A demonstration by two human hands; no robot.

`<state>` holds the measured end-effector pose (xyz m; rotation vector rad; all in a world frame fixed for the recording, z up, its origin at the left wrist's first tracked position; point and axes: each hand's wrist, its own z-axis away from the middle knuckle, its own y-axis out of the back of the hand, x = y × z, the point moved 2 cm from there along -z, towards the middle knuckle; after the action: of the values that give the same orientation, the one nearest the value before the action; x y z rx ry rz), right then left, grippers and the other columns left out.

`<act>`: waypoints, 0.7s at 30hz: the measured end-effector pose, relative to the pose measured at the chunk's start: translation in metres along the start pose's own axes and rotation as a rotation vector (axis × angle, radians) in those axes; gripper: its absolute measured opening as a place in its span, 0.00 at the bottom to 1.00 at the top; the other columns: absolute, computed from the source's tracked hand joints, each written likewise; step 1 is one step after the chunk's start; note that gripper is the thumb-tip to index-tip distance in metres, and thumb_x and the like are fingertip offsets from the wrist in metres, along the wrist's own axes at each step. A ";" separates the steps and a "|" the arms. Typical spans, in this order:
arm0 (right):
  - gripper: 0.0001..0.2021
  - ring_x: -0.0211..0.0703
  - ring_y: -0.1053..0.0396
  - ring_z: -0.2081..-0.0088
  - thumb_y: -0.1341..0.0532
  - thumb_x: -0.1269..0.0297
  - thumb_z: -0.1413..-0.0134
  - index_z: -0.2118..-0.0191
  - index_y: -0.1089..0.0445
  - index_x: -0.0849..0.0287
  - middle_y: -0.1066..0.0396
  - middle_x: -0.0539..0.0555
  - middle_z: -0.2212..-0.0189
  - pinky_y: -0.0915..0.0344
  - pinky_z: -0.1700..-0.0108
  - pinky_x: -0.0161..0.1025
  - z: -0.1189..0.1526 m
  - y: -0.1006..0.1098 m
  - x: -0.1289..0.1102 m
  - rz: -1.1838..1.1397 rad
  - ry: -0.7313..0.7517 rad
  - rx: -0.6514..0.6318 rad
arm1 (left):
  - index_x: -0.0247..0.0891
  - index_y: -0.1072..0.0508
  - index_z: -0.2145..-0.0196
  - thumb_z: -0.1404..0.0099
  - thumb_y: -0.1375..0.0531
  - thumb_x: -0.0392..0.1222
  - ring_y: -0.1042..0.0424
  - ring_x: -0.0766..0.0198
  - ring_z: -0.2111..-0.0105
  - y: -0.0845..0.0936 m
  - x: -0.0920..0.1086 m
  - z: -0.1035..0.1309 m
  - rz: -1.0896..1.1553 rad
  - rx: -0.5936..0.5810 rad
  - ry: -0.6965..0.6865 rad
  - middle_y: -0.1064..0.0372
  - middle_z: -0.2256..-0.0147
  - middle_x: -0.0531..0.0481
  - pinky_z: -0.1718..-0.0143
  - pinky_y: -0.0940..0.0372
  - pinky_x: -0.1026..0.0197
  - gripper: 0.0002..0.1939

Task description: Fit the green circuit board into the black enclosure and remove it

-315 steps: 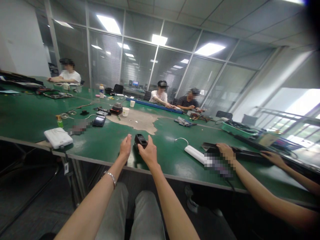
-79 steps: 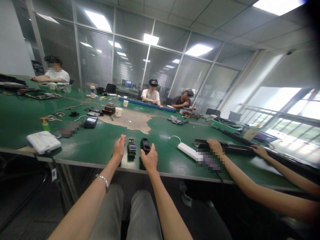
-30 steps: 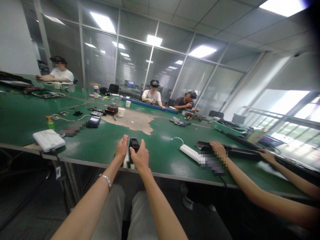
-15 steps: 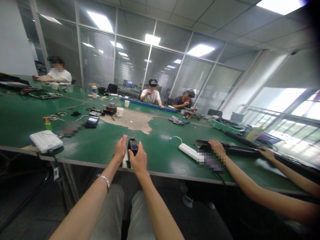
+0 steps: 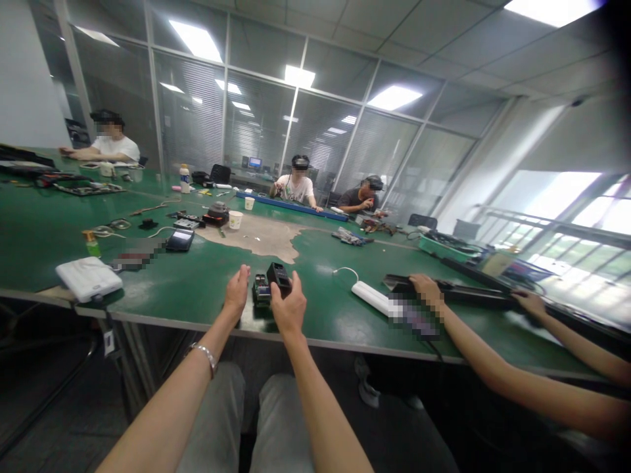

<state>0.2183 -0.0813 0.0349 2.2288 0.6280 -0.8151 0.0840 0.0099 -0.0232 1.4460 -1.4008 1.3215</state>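
My right hand [image 5: 290, 303] grips a black boxy cover [image 5: 279, 277] between thumb and fingers, tilted just above the green table. Left of it, a small device [image 5: 261, 290] with exposed dark and metallic parts rests on the table near the front edge. My left hand [image 5: 237, 293] is held to the left of this device, fingers raised and thumb apart, with nothing in it. A silver bracelet circles my left wrist.
A white box [image 5: 89, 278] lies at the left edge and a white power strip [image 5: 375, 299] to the right. A co-worker's hands touch a long black part [image 5: 473, 297] at the right. Paper cups [image 5: 235, 220] stand farther back, and several people sit around the table.
The black cover has moved right with my right hand, away from the small device, whose inner parts now show. My left hand has barely moved.
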 end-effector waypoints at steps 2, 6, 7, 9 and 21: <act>0.31 0.53 0.32 0.47 0.42 0.58 0.44 0.38 0.46 0.69 0.32 0.66 0.48 0.38 0.47 0.44 0.001 0.004 0.012 0.034 -0.026 0.008 | 0.34 0.29 0.50 0.35 0.54 0.64 0.33 0.54 0.45 -0.001 0.000 0.000 0.007 0.011 0.004 0.34 0.45 0.36 0.43 0.40 0.53 0.33; 0.31 0.51 0.32 0.48 0.43 0.57 0.43 0.38 0.45 0.69 0.31 0.66 0.49 0.38 0.48 0.43 0.004 0.006 0.029 0.049 -0.050 0.047 | 0.34 0.29 0.50 0.34 0.54 0.64 0.34 0.54 0.45 -0.002 -0.001 -0.001 0.008 0.015 0.006 0.34 0.45 0.36 0.43 0.41 0.52 0.33; 0.31 0.51 0.32 0.49 0.43 0.56 0.43 0.38 0.45 0.68 0.31 0.66 0.49 0.38 0.48 0.43 0.004 0.006 0.031 0.051 -0.052 0.048 | 0.34 0.29 0.50 0.34 0.54 0.64 0.34 0.54 0.45 -0.002 -0.001 -0.001 0.005 0.016 0.007 0.34 0.45 0.36 0.42 0.41 0.52 0.33; 0.31 0.52 0.31 0.50 0.42 0.57 0.44 0.38 0.45 0.68 0.30 0.65 0.50 0.38 0.48 0.43 0.005 0.005 0.035 0.067 -0.057 0.031 | 0.34 0.29 0.50 0.34 0.54 0.63 0.34 0.54 0.45 -0.002 -0.001 -0.001 0.002 0.016 0.005 0.34 0.45 0.36 0.42 0.41 0.51 0.33; 0.36 0.58 0.41 0.42 0.40 0.62 0.50 0.38 0.48 0.75 0.41 0.71 0.42 0.44 0.42 0.49 0.013 -0.005 0.049 0.190 0.042 0.007 | 0.34 0.29 0.50 0.35 0.54 0.64 0.34 0.53 0.45 -0.001 0.000 0.000 0.021 0.020 0.018 0.34 0.45 0.37 0.42 0.41 0.51 0.33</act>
<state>0.2441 -0.0780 -0.0083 2.2765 0.4258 -0.6769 0.0852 0.0104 -0.0232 1.4329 -1.3984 1.3621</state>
